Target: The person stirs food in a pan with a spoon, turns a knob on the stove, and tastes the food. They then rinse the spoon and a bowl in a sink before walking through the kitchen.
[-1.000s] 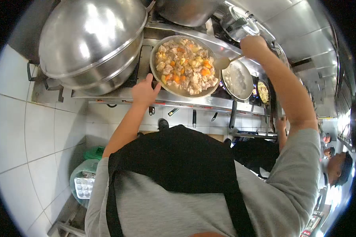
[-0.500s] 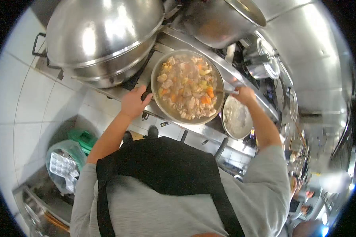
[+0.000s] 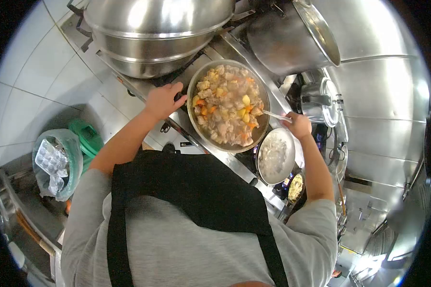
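A wide round pan [image 3: 192, 111] on the stove holds chunks of meat with orange and yellow vegetable pieces [image 3: 227, 103]. My right hand [image 3: 299, 125] is closed around the handle of a metal spoon [image 3: 275, 115], whose far end is sunk in the food at the pan's right side. At the left rim of the pan is my left hand [image 3: 163, 101], its fingers apart and holding nothing; whether a fingertip touches the rim is unclear. Just below my right hand sits a smaller pan [image 3: 276, 155] with pale, whitish contents.
A large domed steel pot [image 3: 153, 52] stands at the upper left, a tall deep pot [image 3: 282, 43] at the upper right. Right of it is a lidded pot [image 3: 316, 103]. A small pan [image 3: 296, 187] sits lower right. A lined bin [image 3: 57, 162] stands on the floor at left.
The view has turned and shifted, so the surroundings appear displaced. The food in the pan is rearranged around the spoon. My left hand's fingers are spread more visibly beside the rim.
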{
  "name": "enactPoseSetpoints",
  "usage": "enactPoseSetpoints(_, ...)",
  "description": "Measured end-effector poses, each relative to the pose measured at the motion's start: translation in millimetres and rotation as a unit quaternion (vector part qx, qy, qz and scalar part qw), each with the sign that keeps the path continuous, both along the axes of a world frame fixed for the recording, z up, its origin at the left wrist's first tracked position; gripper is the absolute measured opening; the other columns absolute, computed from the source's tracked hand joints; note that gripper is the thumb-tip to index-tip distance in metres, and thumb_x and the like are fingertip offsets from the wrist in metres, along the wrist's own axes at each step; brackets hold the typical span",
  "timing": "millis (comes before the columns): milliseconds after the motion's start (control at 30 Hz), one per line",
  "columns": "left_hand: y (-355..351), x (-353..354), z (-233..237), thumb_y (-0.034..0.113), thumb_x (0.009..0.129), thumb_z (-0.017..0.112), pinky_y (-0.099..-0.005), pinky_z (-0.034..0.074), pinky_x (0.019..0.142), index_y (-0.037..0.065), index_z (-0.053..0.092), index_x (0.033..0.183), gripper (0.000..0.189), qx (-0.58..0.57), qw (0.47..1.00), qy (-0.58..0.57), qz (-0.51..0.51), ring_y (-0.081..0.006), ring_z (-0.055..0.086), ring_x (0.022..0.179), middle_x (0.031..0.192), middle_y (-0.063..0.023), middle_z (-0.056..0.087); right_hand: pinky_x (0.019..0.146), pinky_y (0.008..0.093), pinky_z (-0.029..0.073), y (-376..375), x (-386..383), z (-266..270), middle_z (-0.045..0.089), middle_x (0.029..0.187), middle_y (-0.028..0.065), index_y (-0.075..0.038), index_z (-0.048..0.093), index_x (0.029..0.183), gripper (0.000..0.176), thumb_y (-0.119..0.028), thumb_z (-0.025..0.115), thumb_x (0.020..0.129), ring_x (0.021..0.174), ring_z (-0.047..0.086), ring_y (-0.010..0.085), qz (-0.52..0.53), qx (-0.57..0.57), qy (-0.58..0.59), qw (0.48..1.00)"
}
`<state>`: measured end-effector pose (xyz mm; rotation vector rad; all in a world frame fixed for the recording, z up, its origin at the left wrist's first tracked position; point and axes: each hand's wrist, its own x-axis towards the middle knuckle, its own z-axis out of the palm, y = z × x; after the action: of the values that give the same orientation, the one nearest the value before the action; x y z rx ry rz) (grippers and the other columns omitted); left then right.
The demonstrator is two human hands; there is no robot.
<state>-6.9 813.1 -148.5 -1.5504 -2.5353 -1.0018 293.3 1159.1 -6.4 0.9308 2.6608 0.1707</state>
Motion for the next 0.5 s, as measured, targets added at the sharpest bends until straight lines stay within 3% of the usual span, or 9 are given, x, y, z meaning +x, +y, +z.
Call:
enactPoseSetpoints(133, -1, 0, 0, 0.04, 0.085, 0.057, -0.045, 0.049, 0.055, 0.012, 0.048, 0.095, 0.031, 0.007, 1.0, -0.004, 0.007, -0.0339, 0.061, 0.065, 0.076, -0.0132, 0.061, 0.071, 0.0434, 0.051, -25, -25, 53, 0.068, 0.086, 0.0128, -0.017, 0.067, 0.097, 0.035, -0.046, 0.065, 0.077, 0.081, 0.065, 0.0318, 0.039, 0.089, -0.084, 0.992)
enactPoseSetpoints(367, -1, 0, -1, 0.038, 0.085, 0.057, -0.045, 0.049, 0.056, 0.01, 0.048, 0.096, 0.031, 0.017, 0.999, -0.027, 0.007, -0.0341, 0.062, 0.065, 0.074, -0.0138, 0.061, 0.068, 0.0441, 0.051, -60, -70, 108, 0.067, 0.084, 0.0102, -0.014, 0.064, 0.089, 0.025, -0.037, 0.066, 0.077, 0.077, 0.066, 0.0309, 0.108, 0.191, -0.16, 0.963)
enactPoseSetpoints(500, -3, -1, -2, 0.039, 0.085, 0.057, -0.0438, 0.049, 0.054, 0.01, 0.049, 0.097, 0.032, 0.022, 0.999, -0.03, -0.002, -0.0341, 0.062, 0.063, 0.071, -0.0158, 0.061, 0.069, 0.0403, 0.053, -88, -97, 144, 0.068, 0.084, 0.0128, -0.012, 0.069, 0.087, 0.029, -0.035, 0.07, 0.071, 0.079, 0.067, 0.0287, 0.053, 0.226, -0.226, 0.946)
